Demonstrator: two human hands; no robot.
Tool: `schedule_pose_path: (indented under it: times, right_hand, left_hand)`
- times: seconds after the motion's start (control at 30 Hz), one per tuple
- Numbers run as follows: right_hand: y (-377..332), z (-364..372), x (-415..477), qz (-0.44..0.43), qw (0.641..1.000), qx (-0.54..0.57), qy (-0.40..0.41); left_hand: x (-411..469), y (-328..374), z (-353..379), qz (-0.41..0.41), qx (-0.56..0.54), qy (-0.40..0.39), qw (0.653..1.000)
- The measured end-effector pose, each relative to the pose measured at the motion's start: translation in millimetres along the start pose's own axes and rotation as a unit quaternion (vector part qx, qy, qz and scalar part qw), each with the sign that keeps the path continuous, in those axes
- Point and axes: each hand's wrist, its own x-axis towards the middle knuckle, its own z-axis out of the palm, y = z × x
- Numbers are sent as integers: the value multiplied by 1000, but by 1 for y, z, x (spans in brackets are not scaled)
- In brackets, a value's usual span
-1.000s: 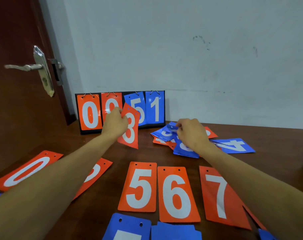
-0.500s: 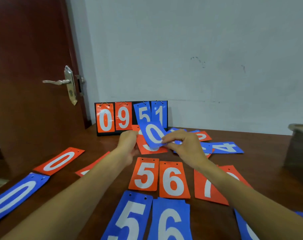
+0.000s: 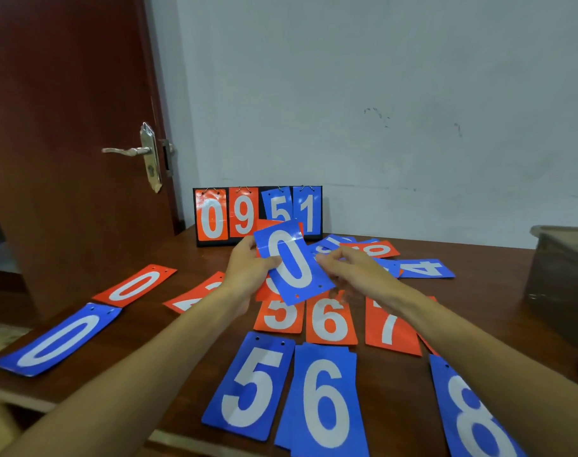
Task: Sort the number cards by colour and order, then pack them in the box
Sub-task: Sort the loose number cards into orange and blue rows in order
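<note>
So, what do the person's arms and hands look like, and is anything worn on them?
Both arms are bare as far as the picture shows: no sleeves in view. The left hand and the right hand wear no gloves. I see no watch, bracelet or ring on the parts that show.

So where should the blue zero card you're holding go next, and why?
Probably down on the left, beside the other blue 0 card lying there. Both the left hand and the right hand hold the blue 0 card above the table, and the blue 5 and blue 6 already lie in order along the near row.
</note>
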Motion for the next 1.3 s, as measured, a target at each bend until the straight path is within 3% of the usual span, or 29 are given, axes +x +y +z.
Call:
schedule_pose_path:
  times: [0.1, 0.27, 0.4, 0.53, 0.63, 0.7, 0.87, 1.03, 1.17, 1.3]
  right_hand:
    - [4, 12, 4, 1, 996, -82, -26]
    - [-1, 27, 18, 8, 993, 116, -19]
    - [-8, 39, 35, -21, 995, 79, -51]
    - [-24, 63, 55, -65, 998, 14, 3]
    - [-36, 91, 73, -59, 989, 75, 110]
    - [-42, 113, 81, -42, 981, 126, 140]
    - [-51, 167, 92, -62, 994, 82, 26]
    - [-65, 204, 116, -26, 992, 122, 10]
    - [-68, 233, 132, -8, 998, 61, 3]
    - [-77, 279, 133, -62, 995, -20, -74]
  left_hand:
    - [-5, -3, -3, 4, -1, -1, 1000]
    - [-8, -2, -32, -4, 13, -9, 1000]
    - [-7, 1, -71, -22, 18, 5, 1000]
    - [-10, -1, -106, -63, 83, -20, 994]
    - [-13, -4, -126, -92, 92, -16, 991]
    - [-14, -5, -139, -99, 85, -4, 991]
    - [-10, -10, -186, -84, 44, 41, 995]
    - [-2, -10, -243, -63, -12, 135, 989]
    - [4, 0, -297, -34, 25, 250, 967]
    - [9, 1, -333, -38, 119, 244, 962]
